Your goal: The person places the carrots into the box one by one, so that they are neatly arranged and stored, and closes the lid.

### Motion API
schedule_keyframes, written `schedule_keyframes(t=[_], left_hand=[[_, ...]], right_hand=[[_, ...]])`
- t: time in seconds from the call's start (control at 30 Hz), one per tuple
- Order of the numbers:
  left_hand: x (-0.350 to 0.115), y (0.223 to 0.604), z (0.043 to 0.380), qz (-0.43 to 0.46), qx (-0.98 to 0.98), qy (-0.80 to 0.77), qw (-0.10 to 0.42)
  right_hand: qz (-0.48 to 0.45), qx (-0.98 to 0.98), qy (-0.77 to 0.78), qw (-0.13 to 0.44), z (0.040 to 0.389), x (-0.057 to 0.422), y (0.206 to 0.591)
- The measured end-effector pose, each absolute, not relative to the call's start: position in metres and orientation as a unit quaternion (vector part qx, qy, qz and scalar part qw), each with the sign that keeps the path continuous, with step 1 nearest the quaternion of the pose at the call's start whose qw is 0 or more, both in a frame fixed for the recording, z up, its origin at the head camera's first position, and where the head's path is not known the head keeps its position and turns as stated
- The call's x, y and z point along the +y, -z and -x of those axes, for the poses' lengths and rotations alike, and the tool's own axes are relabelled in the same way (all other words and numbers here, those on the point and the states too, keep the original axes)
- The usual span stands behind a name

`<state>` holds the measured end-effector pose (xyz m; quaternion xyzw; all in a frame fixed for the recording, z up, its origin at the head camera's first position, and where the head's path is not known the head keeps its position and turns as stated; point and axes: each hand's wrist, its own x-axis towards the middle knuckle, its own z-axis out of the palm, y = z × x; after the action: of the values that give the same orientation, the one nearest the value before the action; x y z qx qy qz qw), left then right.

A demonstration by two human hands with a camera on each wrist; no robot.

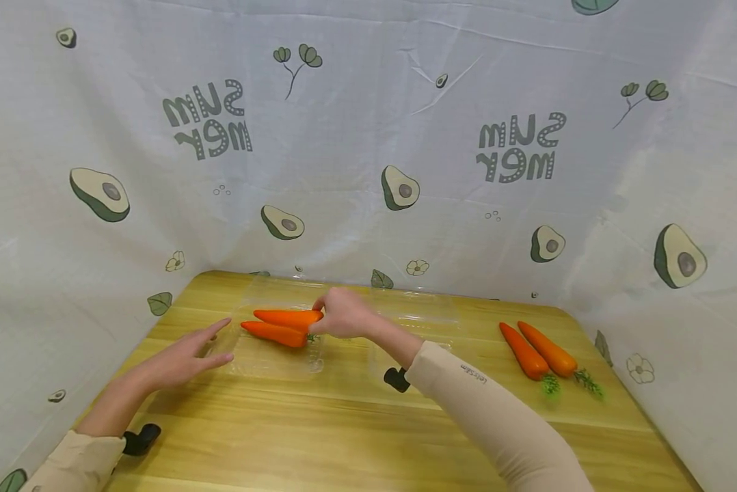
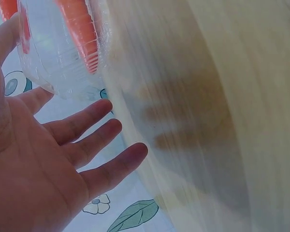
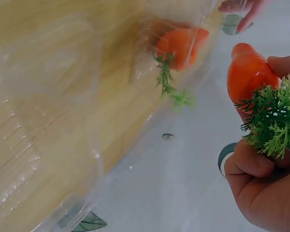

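Note:
In the head view, my right hand (image 1: 346, 313) pinches the leafy end of an orange carrot (image 1: 287, 318), its tip toward the left. The right wrist view shows the thumb and fingers around this carrot (image 3: 251, 72) near its green leaves (image 3: 273, 116). Another carrot (image 1: 276, 333) lies in a clear plastic container (image 1: 270, 365), on the near side of the held one. At the container's left side is my left hand (image 1: 180, 357), fingers spread and nothing gripped. Its thumb and a finger reach the container's edge in the left wrist view; whether they press on it I cannot tell.
A second clear plastic container (image 1: 418, 316) stands right of the first, partly behind my right arm. Two more carrots (image 1: 547, 348) with green tops lie at the right of the wooden table (image 1: 319, 437). A white printed cloth (image 1: 344, 150) hangs behind and at both sides.

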<state>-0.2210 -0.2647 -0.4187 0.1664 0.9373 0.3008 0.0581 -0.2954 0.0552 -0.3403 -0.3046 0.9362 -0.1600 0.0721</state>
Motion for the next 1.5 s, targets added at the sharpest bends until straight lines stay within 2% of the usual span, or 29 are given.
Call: schedule_keyframes(t=[0.53, 1.5], left_hand=[[-0.263, 0.419, 0.223, -0.172, 0.936, -0.302, 0.059], [-0.263, 0.415, 0.218, -0.173, 0.937, -0.297, 0.060]], right_hand=[[0.333, 0.934, 0.110, 0.068, 0.294, 0.017, 0.356], [0.301, 0.948, 0.062, 0.081, 0.289, -0.001, 0.382]])
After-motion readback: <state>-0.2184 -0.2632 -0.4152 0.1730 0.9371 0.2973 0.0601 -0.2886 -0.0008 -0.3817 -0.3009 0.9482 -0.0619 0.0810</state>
